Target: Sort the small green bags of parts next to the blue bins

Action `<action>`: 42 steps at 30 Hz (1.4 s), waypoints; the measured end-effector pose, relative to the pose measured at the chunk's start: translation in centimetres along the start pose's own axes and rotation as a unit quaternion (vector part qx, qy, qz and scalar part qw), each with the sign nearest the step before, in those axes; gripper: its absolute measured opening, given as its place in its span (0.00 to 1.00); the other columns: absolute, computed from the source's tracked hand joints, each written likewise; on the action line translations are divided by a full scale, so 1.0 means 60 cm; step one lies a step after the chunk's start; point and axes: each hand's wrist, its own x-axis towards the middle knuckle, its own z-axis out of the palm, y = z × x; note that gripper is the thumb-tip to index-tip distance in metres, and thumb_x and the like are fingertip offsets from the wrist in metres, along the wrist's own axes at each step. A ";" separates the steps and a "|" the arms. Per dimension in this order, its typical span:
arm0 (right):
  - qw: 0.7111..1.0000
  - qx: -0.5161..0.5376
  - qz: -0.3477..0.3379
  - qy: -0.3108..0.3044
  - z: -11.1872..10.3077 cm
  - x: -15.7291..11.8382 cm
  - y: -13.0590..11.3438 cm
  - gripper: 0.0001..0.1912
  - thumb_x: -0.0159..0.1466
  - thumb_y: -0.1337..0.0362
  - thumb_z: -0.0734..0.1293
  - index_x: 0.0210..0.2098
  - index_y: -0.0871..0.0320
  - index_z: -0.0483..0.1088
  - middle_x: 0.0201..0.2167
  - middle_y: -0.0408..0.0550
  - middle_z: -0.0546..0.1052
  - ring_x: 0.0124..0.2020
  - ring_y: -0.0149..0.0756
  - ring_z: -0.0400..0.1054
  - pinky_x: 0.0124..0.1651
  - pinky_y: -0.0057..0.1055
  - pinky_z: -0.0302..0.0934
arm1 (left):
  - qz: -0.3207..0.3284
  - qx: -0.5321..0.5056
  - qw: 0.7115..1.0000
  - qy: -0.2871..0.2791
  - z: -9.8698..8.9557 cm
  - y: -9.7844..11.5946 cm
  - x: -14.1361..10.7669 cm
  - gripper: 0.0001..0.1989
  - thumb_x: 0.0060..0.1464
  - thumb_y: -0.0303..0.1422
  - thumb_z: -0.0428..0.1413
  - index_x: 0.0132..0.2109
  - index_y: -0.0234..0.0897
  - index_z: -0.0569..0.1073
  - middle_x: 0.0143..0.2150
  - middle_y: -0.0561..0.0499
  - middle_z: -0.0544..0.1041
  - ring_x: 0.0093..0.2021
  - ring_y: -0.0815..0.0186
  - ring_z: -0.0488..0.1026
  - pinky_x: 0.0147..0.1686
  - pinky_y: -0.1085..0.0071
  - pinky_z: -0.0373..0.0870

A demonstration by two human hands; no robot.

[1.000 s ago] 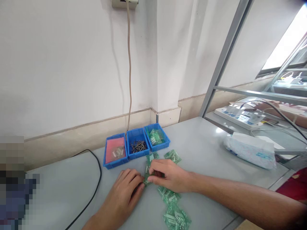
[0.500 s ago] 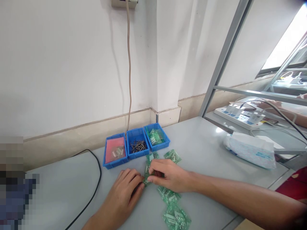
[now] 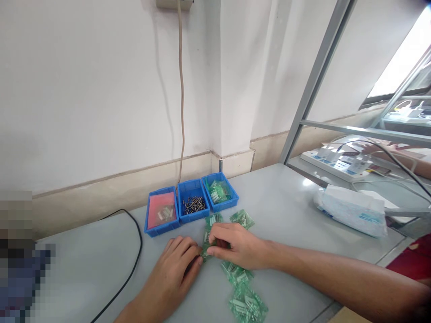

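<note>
Several small green plastic bags, with pale pieces and metal parts showing through, lie on the grey table. My left hand (image 3: 177, 267) rests on the table, its thumb and fingertips closed at the left edge of one green bag (image 3: 206, 251). From the right, my right hand (image 3: 237, 244) bends over the same bag, with thumb and forefinger pinched on it. Part of that bag is hidden under my fingers. Beside my right hand lies another bag (image 3: 243, 218), and nearer to me are a further bag (image 3: 237, 272) and a fuller one (image 3: 248, 307).
Behind my hands stand three blue bins: one with pink material and a small bag (image 3: 148, 220), one with screws (image 3: 180, 218), one with green bags (image 3: 234, 202). A black cable (image 3: 134, 264) curves at left. A tissue pack (image 3: 352, 211) lies right, near a metal frame (image 3: 314, 76).
My hands and the green bags look almost unchanged. Far right, another person's hand and forearm have shifted slightly.
</note>
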 end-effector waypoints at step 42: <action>0.999 -0.024 0.006 -0.040 -0.007 0.002 -0.009 0.09 0.74 0.58 0.69 0.43 0.56 0.70 0.35 0.42 0.71 0.33 0.32 0.64 0.36 0.27 0.58 | -0.004 0.001 1.000 -0.003 -0.002 0.002 0.000 0.08 0.76 0.29 0.48 0.48 0.40 0.73 0.45 0.47 0.76 0.44 0.57 0.71 0.45 0.60 0.70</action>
